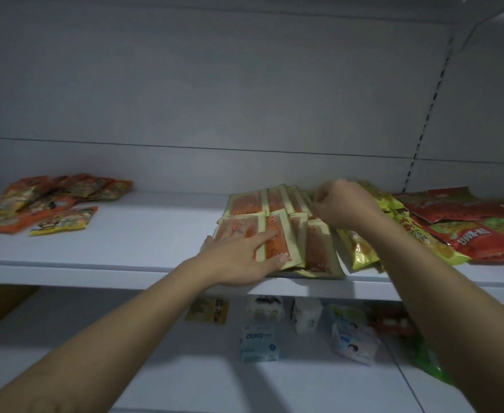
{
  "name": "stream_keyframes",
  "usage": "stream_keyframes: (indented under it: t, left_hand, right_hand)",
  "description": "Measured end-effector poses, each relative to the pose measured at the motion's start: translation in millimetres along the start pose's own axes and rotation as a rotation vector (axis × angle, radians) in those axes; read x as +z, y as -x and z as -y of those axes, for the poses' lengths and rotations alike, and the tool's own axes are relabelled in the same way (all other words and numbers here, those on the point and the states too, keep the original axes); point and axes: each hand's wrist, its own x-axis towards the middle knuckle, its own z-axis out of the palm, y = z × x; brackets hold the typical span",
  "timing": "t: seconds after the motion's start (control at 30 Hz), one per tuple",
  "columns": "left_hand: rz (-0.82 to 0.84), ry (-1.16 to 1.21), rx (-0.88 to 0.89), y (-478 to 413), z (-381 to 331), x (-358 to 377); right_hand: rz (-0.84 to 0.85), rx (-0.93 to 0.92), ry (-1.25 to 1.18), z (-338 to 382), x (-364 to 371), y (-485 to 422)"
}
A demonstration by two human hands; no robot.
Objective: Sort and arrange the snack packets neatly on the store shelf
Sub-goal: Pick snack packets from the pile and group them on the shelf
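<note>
My left forearm is reaching in; my left hand, fingers flat, is pressing the front row of orange sachets on the shelf. My right hand is curling over the back row, hold unclear. Yellow packets and red packets are lying unsorted, I judge.

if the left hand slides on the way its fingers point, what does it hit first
Probably the next overlapped orange packets in the front row; the left hand rests flat on that row. The yellow packets lie beyond.
</note>
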Motion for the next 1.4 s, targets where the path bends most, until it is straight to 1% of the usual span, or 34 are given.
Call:
stream_keyframes:
  t: [0.1,0.13,0.23,0.3,0.4,0.43,0.5,0.63,0.7,0.77,0.93,1.03,1.1,1.2,1.27,1.33,1.4]
  left_hand:
    - [0.022,0.016,0.031,0.1,0.0,-7.5]
    - [0.015,0.018,0.058,0.1,-1.6,-10.6]
    - [-0.019,-0.03,0.194,-0.9,-12.1,-14.5]
    - [0.017,-0.08,0.268,-1.3,-18.6,-12.5]
    - [0.072,-0.168,0.272,-3.8,-22.9,-8.9]
    - [0.071,-0.187,0.271,-5.2,-24.9,-7.7]
    - [0.048,-0.21,0.267,-7.2,-30.6,-5.4]
    - [0.03,-0.249,0.237,-9.0,-40.2,-2.1]
    - [0.04,-0.256,0.211,-8.2,-42.8,0.1]
    - [0.047,-0.256,0.175,-7.8,-46.4,3.0]
    - [0.0,-0.269,0.104,-11.1,-60.5,11.4]
    - [-0.009,-0.274,0.085,-13.5,-65.8,13.1]
    - [-0.02,-0.239,0.094,-13.5,-65.7,12.9]
    - [-0.061,-0.158,0.112,-8.1,-56.9,8.2]
    - [-0.101,-0.105,0.132,-2.3,-45.6,-0.4]
    - [-0.122,-0.057,0.145,0.9,-29.3,-11.0]
    - [-0.066,-0.069,0.122,1.2,-10.5,-18.5]
  right_hand:
    - [0.233,-0.143,0.011,-11.9,-1.6,33.7]
    - [0.286,-0.188,0.003,-11.3,-0.4,44.9]
    - [0.348,-0.336,0.06,-8.8,5.0,62.0]
    - [0.338,-0.365,0.163,-8.8,8.2,65.4]
    - [0.201,-0.41,0.307,-12.4,14.3,66.2]
    - [0.159,-0.434,0.32,-14.4,15.3,67.1]
    - [0.129,-0.465,0.307,-17.7,12.7,68.8]
    - [0.223,-0.481,0.261,-22.9,4.6,67.9]
    - [0.239,-0.494,0.283,-23.2,4.2,69.4]
    - [0.226,-0.489,0.323,-21.6,6.0,72.2]
    - [0.112,-0.497,0.396,-16.3,7.3,76.8]
    - [0.102,-0.495,0.464,-14.9,5.7,76.7]
    - [0.14,-0.483,0.501,-14.4,1.5,74.4]
    - [0.278,-0.455,0.556,-12.9,-11.0,69.6]
    - [0.301,-0.442,0.479,-9.2,-16.0,63.8]
    - [0.238,-0.408,0.35,-2.1,-14.2,53.5]
    - [0.215,-0.352,0.302,4.7,-4.8,39.4]
